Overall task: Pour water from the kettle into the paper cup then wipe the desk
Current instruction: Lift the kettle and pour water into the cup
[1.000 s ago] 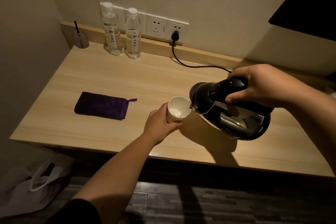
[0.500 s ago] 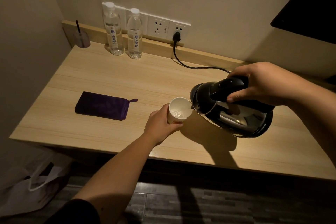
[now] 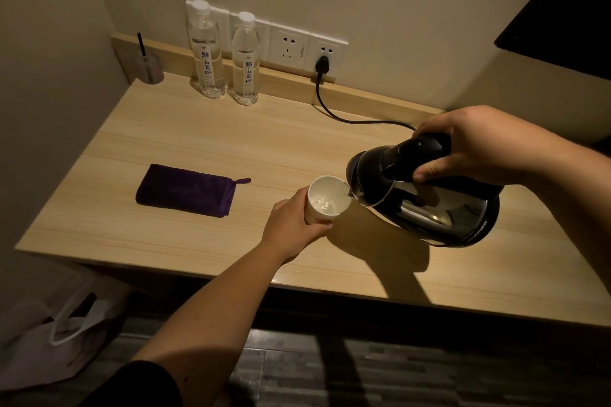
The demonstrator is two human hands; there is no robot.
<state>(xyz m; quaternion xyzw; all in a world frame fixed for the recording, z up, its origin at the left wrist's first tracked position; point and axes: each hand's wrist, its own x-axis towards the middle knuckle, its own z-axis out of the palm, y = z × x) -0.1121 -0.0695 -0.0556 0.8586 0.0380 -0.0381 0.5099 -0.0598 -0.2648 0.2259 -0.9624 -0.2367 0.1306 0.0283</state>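
A black and steel kettle (image 3: 429, 205) hangs tilted to the left above the wooden desk (image 3: 205, 149), its spout at the rim of a white paper cup (image 3: 325, 200). Water lies in the cup. My right hand (image 3: 476, 145) grips the kettle's black handle from above. My left hand (image 3: 292, 225) is wrapped around the cup's near side, holding it on the desk. A folded purple cloth (image 3: 186, 190) lies flat on the desk to the left of the cup, untouched.
Two water bottles (image 3: 206, 49) (image 3: 245, 59) stand at the back by the wall sockets. A black power cord (image 3: 347, 116) runs from a plug across the desk behind the kettle. A small holder with a dark stick (image 3: 149, 66) occupies the back left corner. A white bag (image 3: 49, 340) sits on the floor.
The kettle has stayed tilted at the cup's rim, shifting only slightly. Both hands keep their grips. The water level in the cup looks a little higher.
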